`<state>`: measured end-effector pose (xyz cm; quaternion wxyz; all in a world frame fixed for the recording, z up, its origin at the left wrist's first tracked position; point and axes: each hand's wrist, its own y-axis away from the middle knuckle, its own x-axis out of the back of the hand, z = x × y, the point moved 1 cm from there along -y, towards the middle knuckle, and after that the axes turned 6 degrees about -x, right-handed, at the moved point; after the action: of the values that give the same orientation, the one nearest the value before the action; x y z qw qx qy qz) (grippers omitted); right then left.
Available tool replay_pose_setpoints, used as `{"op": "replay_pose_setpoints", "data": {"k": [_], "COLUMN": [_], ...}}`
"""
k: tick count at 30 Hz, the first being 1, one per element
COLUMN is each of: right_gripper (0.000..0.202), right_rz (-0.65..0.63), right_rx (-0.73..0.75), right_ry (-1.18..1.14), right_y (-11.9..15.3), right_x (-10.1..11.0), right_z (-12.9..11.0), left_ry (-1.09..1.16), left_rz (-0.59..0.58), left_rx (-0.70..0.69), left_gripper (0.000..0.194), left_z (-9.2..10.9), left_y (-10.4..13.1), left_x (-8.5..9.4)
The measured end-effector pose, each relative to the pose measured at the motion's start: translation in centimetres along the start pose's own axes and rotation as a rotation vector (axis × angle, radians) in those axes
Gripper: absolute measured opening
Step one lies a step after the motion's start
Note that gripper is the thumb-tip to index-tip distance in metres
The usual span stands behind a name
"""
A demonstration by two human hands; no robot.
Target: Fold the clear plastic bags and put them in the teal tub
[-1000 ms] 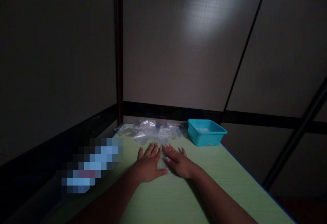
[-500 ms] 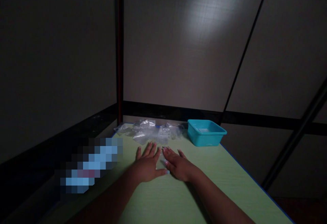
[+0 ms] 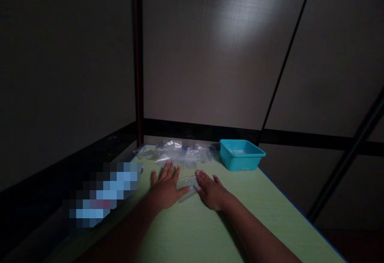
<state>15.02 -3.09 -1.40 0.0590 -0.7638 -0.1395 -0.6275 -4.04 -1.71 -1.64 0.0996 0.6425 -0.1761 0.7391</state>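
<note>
A small clear plastic bag (image 3: pixel 186 182) lies flat on the green table between my two hands, partly covered by them. My left hand (image 3: pixel 167 189) rests palm down at its left side, fingers spread, with the thumb across the plastic. On the other side my right hand (image 3: pixel 211 191) lies palm down, fingers stretched out and fairly close together, the fingertips at the bag's right edge. Neither hand grips anything. Just beyond my fingertips is a loose heap of crumpled clear plastic bags (image 3: pixel 192 155).
At the back right of the green table (image 3: pixel 270 219) stands a turquoise plastic basin (image 3: pixel 241 162) with something pale inside. A blurred-out blue patch (image 3: pixel 108 195) covers something along the left edge. Dark-trimmed panels (image 3: pixel 204 63) rise behind the table.
My hands have moved apart, the left one to the left and the right one slightly to the right. More of the small bag between them now shows.
</note>
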Motion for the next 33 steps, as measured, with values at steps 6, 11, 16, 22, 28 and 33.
{"op": "replay_pose_setpoints", "data": {"k": [6, 11, 16, 22, 28, 33], "right_gripper": [0.058, 0.056, 0.055, 0.056, 0.058, 0.069], "right_rz": [0.049, 0.109, 0.172, 0.080, 0.053, 0.046], "right_rx": [-0.072, -0.094, -0.101, -0.084, -0.102, -0.099], "right_ry": [0.030, 0.012, -0.017, -0.019, -0.002, -0.005], "right_y": [0.0, -0.3, -0.8, -1.0, -0.8, -0.7], "right_x": [0.1, 0.2, 0.2, -0.1, 0.0, 0.1], "right_z": [1.1, 1.4, 1.4, 1.5, 1.3, 1.2], "left_ry": [0.071, 0.103, 0.063, 0.033, 0.033, 0.057], "left_rz": [-0.071, -0.136, -0.017, -0.016, -0.028, -0.007], "left_rx": [-0.255, -0.320, -0.209, -0.125, -0.086, -0.096], "left_gripper": [0.065, 0.064, 0.066, 0.068, 0.069, 0.075], "left_z": [0.4, 0.4, 0.3, -0.3, -0.3, 0.0], "left_y": [0.3, 0.4, 0.0, -0.3, -0.3, -0.3], "left_x": [0.4, 0.1, -0.4, -1.0, -0.6, -0.5]}}
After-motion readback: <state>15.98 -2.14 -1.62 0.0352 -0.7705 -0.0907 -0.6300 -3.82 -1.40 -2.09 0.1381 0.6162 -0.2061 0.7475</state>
